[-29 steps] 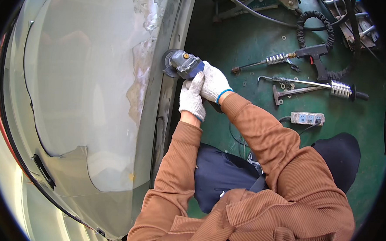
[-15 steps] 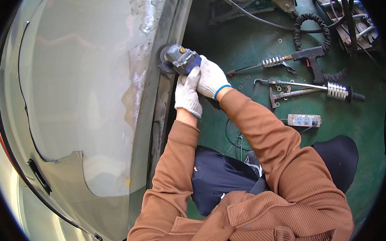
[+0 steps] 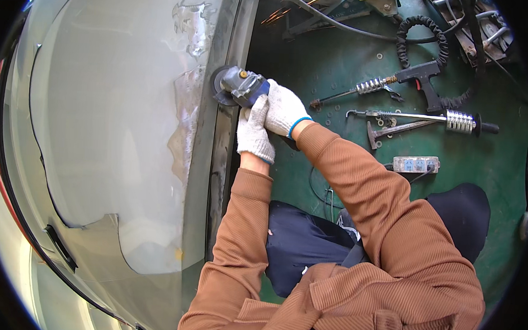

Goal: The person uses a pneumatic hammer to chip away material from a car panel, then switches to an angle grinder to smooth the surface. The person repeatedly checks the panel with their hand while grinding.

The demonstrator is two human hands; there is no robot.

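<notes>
A blue and grey angle grinder is held in both my gloved hands, its disc against the lower edge of a pale vehicle panel. My right hand, in a white knit glove with a blue cuff, is closed round the grinder's body. Just below it, my left hand, also gloved, is wrapped on the tool's near side. Bare metal patches with ragged paint edges show along the panel. Orange sparks fly at the top, beyond the grinder. My palms hide the grinder's rear.
On the green floor to the right lie a gun-shaped puller with a coiled hose, a slide hammer, a hammer, several washers and a power strip. A grey cable crosses at the top, near a metal stand.
Sparks have appeared at the top, where none showed before. The grinder and both hands have shifted very slightly left in view; both hands keep their grip.
</notes>
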